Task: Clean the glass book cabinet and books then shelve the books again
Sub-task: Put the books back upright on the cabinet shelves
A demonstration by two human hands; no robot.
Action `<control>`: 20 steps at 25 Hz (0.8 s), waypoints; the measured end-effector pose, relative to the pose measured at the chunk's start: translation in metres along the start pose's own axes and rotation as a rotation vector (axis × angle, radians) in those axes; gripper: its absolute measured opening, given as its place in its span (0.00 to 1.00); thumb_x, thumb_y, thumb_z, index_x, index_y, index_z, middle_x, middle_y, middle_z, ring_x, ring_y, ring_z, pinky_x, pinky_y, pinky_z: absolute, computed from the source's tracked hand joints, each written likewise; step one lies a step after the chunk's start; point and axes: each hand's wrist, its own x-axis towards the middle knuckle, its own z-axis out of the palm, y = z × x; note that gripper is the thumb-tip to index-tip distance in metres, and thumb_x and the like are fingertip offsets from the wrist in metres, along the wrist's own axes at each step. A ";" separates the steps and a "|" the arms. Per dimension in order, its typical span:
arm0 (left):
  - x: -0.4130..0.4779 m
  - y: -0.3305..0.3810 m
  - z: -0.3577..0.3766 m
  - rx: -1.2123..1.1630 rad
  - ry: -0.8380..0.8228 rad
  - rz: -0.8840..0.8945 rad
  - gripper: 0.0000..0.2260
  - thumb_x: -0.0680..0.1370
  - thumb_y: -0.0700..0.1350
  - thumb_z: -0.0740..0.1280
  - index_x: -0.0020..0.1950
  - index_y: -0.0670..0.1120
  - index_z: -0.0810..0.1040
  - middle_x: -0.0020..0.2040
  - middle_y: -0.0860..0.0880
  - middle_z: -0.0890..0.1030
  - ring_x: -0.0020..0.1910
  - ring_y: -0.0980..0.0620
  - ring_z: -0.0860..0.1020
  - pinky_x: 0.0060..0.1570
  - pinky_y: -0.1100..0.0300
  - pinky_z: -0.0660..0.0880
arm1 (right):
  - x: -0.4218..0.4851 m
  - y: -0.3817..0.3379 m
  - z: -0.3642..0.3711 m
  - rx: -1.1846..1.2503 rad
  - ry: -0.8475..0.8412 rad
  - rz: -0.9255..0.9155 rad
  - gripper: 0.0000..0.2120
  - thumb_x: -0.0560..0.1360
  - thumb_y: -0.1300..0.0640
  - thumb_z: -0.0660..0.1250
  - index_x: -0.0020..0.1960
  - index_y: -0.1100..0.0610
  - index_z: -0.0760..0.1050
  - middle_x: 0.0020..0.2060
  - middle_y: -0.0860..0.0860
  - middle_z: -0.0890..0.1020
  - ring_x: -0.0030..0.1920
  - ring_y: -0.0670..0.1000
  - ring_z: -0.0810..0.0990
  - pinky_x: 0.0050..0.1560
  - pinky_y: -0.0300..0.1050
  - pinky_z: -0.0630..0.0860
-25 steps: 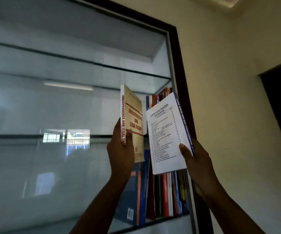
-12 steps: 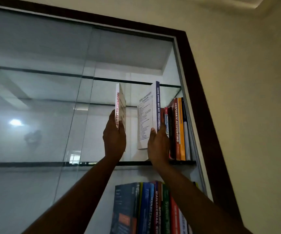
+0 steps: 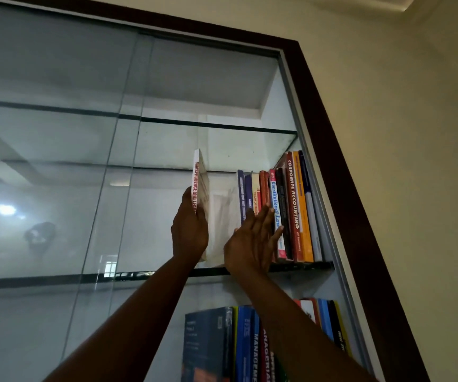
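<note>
While the left hand (image 3: 190, 230) grips a cream book (image 3: 198, 183) with red spine lettering, fingers curled round its lower spine, the book stands upright over the glass shelf (image 3: 305, 266), near the shelf's middle. Whether its bottom edge touches the shelf cannot be told; the hand hides it. The right hand (image 3: 252, 241) is flat, fingers straight, pressing on the spines at the left end of the row of books (image 3: 291, 210), which fills the shelf's right end against the cabinet (image 3: 332, 133) frame. A gap separates the held book from the row. More books (image 3: 244, 346) stand on the shelf below.
</note>
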 end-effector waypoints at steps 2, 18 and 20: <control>0.000 -0.001 -0.001 0.030 -0.037 -0.016 0.19 0.82 0.43 0.54 0.74 0.44 0.60 0.67 0.42 0.72 0.63 0.41 0.73 0.63 0.48 0.68 | -0.003 0.002 -0.001 -0.045 -0.096 -0.045 0.40 0.77 0.51 0.59 0.74 0.59 0.32 0.73 0.60 0.32 0.73 0.60 0.31 0.68 0.61 0.30; -0.002 0.013 0.044 -0.422 -0.346 -0.344 0.21 0.82 0.50 0.57 0.73 0.49 0.58 0.67 0.44 0.71 0.61 0.44 0.75 0.57 0.47 0.75 | 0.034 0.064 -0.015 -0.052 -0.203 -0.628 0.35 0.75 0.33 0.41 0.76 0.49 0.40 0.75 0.48 0.39 0.74 0.47 0.36 0.73 0.53 0.34; -0.001 0.019 0.041 -0.486 -0.455 -0.411 0.21 0.81 0.53 0.56 0.72 0.50 0.60 0.65 0.44 0.73 0.56 0.47 0.77 0.48 0.52 0.78 | 0.020 0.067 -0.015 0.058 -0.153 -0.510 0.32 0.77 0.37 0.45 0.76 0.50 0.42 0.76 0.49 0.45 0.75 0.47 0.40 0.71 0.47 0.33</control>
